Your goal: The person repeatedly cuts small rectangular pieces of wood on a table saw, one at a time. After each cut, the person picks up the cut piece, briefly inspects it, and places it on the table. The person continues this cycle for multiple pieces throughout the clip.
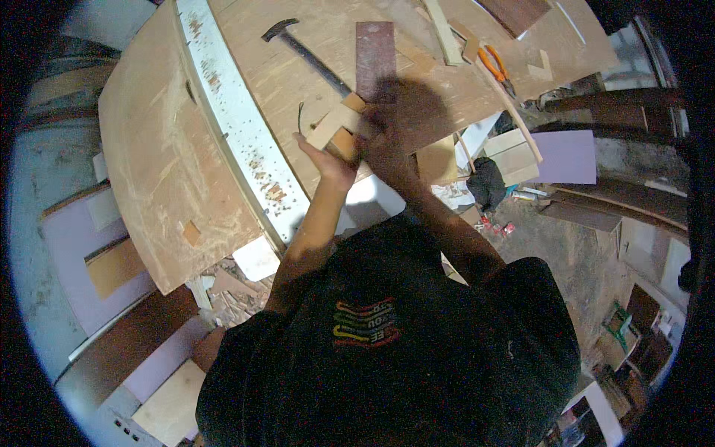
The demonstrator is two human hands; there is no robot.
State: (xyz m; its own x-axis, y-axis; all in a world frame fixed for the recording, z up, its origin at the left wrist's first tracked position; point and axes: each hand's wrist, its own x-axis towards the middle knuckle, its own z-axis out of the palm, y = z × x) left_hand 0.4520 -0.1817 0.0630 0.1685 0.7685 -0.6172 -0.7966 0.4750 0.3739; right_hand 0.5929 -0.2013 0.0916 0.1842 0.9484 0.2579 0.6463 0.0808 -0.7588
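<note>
My left grip [337, 168] is half curled under a pale block [328, 132], thumb out to the left, probably cradling it so the top side stays free. My right grip [380, 135] meets the block's right end; it is in deep shadow, so I cannot tell how far it is closed or what it pinches. The block is raised just over the near part of the desk [149, 171], likely to bring it under my eyes. A tan piece [343, 144] lies against it; I cannot tell if they are joined. Just beyond is the hammer [313, 64], handle toward me, perhaps for easy reach. A brown board [374, 56] lies right of it, pliers [493, 62] far right. Left runs a white strip [242, 123] strewn with brown bits, seemingly out of the way.
</note>
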